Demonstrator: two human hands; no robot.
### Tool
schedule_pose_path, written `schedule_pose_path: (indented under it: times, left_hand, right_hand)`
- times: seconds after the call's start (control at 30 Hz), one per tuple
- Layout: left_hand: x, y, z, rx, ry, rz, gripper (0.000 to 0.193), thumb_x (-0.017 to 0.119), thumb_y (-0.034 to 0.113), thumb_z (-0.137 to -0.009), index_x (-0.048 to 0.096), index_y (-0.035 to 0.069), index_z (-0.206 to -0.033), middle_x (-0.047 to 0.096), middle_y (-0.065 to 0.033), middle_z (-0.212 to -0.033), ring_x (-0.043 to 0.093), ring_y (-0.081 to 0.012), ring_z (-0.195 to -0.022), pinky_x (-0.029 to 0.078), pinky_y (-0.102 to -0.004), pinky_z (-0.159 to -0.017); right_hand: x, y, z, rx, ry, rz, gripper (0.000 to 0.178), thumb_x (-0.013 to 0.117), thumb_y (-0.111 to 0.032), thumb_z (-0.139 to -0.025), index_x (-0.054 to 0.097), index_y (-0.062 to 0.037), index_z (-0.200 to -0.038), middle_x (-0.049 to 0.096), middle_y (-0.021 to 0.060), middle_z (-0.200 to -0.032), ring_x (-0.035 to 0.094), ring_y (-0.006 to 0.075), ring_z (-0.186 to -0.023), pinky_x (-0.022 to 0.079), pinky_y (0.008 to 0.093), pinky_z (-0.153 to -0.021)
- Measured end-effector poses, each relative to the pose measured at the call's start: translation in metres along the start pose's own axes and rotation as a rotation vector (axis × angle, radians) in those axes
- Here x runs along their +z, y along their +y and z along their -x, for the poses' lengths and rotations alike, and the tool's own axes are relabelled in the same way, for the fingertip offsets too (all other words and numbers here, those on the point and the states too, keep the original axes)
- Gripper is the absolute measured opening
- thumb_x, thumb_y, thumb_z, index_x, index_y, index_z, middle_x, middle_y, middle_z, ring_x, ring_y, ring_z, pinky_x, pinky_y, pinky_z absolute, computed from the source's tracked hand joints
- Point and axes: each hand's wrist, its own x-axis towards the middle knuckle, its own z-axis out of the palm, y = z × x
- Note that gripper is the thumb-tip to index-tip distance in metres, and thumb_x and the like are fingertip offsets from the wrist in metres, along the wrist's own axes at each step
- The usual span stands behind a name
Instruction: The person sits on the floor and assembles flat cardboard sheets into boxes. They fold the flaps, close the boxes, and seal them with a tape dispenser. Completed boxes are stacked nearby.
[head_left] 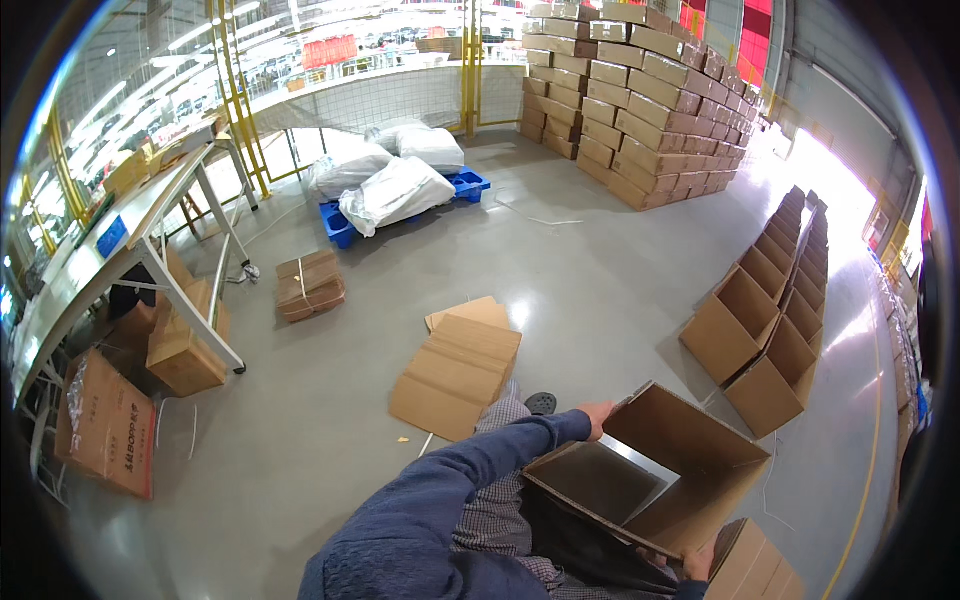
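Note:
My left hand [597, 420] grips the far left edge of an opened-out cardboard box [705, 440], its arm stretched across in a dark blue sleeve. At the near edge of that box, my right hand [697, 558] has its fingers curled round the cardboard. The box is tilted, its open mouth turned up toward me; grey and a bright strip show inside, so its bottom looks at least partly open. Beside my right hand lies another piece of brown cardboard [758, 568], cut off by the lower edge. Left of my legs, a pile of flattened cartons [455, 375] rests on the floor.
Two rows of open boxes [735, 315] run off at the right. Stacked sealed cartons [640, 120] stand at the back. White sacks [395, 190] lie on a blue pallet [342, 232]. A strapped cardboard bundle [310, 285], a workbench [120, 245] and a printed carton [108, 425] are at left.

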Motion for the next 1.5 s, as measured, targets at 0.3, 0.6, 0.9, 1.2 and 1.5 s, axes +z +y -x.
schedule_pose_path:
  times: [0.3,0.6,0.9,1.2,1.5]
  left_hand:
    - [-0.011,-0.002,0.029,-0.163,-0.027,-0.134,0.053,0.06,0.003,-0.072,0.036,-0.006,-0.118,0.063,-0.0293,-0.089,0.063,-0.0447,-0.088,0.05,-0.0507,-0.074]
    - [0.069,0.051,0.045,-0.195,0.126,-0.308,0.074,0.072,0.01,-0.067,0.035,0.003,-0.13,0.044,-0.0276,-0.129,0.045,-0.0421,-0.12,0.043,-0.0526,-0.091]
    - [0.165,0.023,0.004,-0.247,-0.545,-0.623,0.092,0.059,0.04,-0.077,0.012,0.011,-0.151,0.0,-0.0165,-0.158,-0.005,-0.0387,-0.144,0.011,-0.0742,-0.102]
    - [0.032,0.022,0.083,0.117,-0.319,-0.04,0.054,0.059,0.028,-0.09,0.045,0.0,-0.135,0.055,-0.024,-0.126,0.052,-0.0374,-0.12,0.042,-0.0378,-0.1]
    - [0.025,0.075,0.153,0.296,-0.123,-0.458,0.028,0.054,0.031,-0.088,0.066,0.008,-0.1,0.066,-0.0107,-0.097,0.063,-0.0296,-0.091,0.048,-0.0419,-0.08]
  right_hand:
    - [0.007,-0.11,0.116,0.229,-0.226,0.629,0.078,0.066,-0.026,-0.073,0.034,0.004,-0.138,0.059,0.0295,-0.116,0.056,0.0411,-0.112,0.042,0.0457,-0.097]
    - [0.057,-0.104,0.076,0.112,-0.552,0.687,0.064,0.069,-0.032,-0.076,0.051,0.0017,-0.127,0.056,0.0206,-0.128,0.049,0.036,-0.122,0.037,0.0436,-0.102]
    - [0.129,-0.078,-0.023,-0.546,-0.432,0.718,0.096,0.071,-0.05,-0.072,0.03,0.0009,-0.143,0.021,0.0258,-0.15,0.018,0.0422,-0.14,0.017,0.0492,-0.114]
    - [0.224,-0.064,-0.112,-0.729,-0.384,0.614,0.068,0.04,-0.056,-0.093,0.035,-0.0107,-0.144,0.024,0.0133,-0.153,0.02,0.0314,-0.142,0.015,0.0463,-0.116]
    - [0.221,-0.057,-0.106,-0.771,-0.294,0.555,0.062,0.046,-0.049,-0.093,0.04,-0.0106,-0.14,0.029,0.0122,-0.151,0.024,0.0295,-0.139,0.024,0.0466,-0.113]
